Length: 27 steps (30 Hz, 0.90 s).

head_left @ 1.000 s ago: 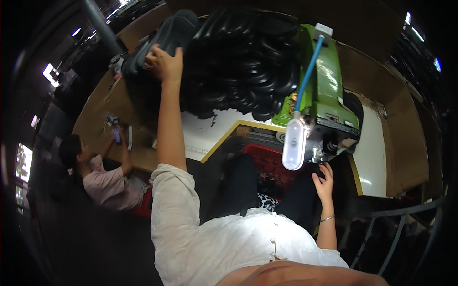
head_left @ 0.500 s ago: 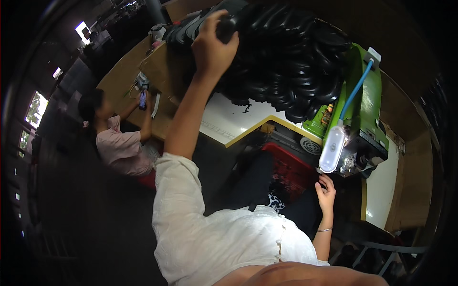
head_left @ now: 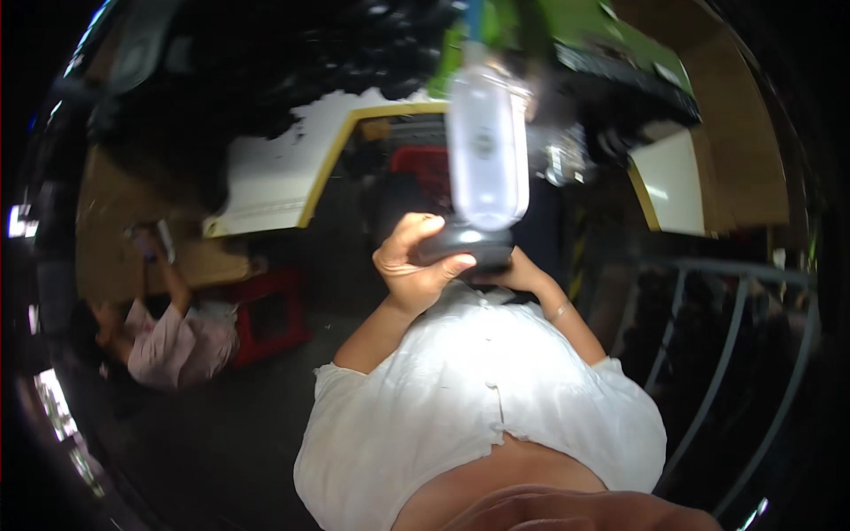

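Note:
A glossy black rounded piece (head_left: 489, 251) is in front of my white shirt, below the lamp. My left hand (head_left: 412, 265) grips its left end, the thumb on the near side and the fingers curled over the top. At the other end my right hand (head_left: 521, 273) closes on the piece from below, its fingers mostly hidden behind it. Just above hangs a long white lamp (head_left: 487, 146) on a blue flexible neck, overlapping the piece's upper edge. Behind the lamp stands a green machine (head_left: 611, 35) with a dark, blurred head (head_left: 629, 93).
A large heap of black glossy pieces (head_left: 266, 62) covers much of the white, yellow-edged table (head_left: 266, 181). A red container (head_left: 416, 164) stands under the cutout. A metal rail (head_left: 708, 354) is at right. At left, another person (head_left: 181, 345) sits by a red stool (head_left: 274, 319).
My left hand has come down from the heap to my front with a black piece. My right hand has moved in to meet it. The view has swung, with the machine and lamp now higher.

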Each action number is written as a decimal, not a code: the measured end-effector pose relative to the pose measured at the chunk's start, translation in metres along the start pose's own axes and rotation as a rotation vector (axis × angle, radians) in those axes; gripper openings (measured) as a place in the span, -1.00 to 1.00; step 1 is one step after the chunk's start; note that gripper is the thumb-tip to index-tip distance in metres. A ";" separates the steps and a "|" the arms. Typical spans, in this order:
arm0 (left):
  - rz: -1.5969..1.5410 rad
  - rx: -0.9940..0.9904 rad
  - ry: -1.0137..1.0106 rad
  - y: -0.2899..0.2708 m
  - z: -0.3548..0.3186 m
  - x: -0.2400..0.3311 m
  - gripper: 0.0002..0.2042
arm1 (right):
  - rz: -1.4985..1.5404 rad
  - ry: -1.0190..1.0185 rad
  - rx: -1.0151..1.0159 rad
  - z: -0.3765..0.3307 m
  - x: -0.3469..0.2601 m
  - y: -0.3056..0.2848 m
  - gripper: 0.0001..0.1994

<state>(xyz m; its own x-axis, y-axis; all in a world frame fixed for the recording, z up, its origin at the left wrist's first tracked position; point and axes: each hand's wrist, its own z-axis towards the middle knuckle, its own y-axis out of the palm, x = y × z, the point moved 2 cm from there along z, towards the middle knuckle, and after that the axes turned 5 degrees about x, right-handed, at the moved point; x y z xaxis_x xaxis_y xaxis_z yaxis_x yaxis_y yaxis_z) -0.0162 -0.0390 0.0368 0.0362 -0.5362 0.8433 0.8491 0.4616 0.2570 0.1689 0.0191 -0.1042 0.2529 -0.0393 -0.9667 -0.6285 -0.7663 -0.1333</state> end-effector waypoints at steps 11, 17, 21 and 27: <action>0.188 -0.568 -0.365 0.071 0.002 -0.035 -0.59 | 0.410 0.120 0.181 -0.012 0.009 0.011 -0.47; 0.242 -0.646 -0.717 0.076 0.026 -0.045 -0.72 | 0.374 0.211 0.050 0.009 0.036 0.026 -0.36; 0.330 -0.607 -0.673 0.067 0.029 -0.045 -0.71 | 0.233 0.047 0.077 0.007 0.018 0.030 -0.32; 0.149 -0.440 -0.639 0.047 0.015 -0.054 -0.78 | 0.186 0.154 0.141 -0.015 0.037 0.001 -0.49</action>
<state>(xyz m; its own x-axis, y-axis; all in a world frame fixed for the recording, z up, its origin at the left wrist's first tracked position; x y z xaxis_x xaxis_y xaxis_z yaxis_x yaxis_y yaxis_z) 0.0137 0.0217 0.0104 -0.0309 0.0808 0.9963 0.9944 0.1035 0.0225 0.1886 0.0075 -0.1372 0.2257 -0.2766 -0.9341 -0.7682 -0.6402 0.0040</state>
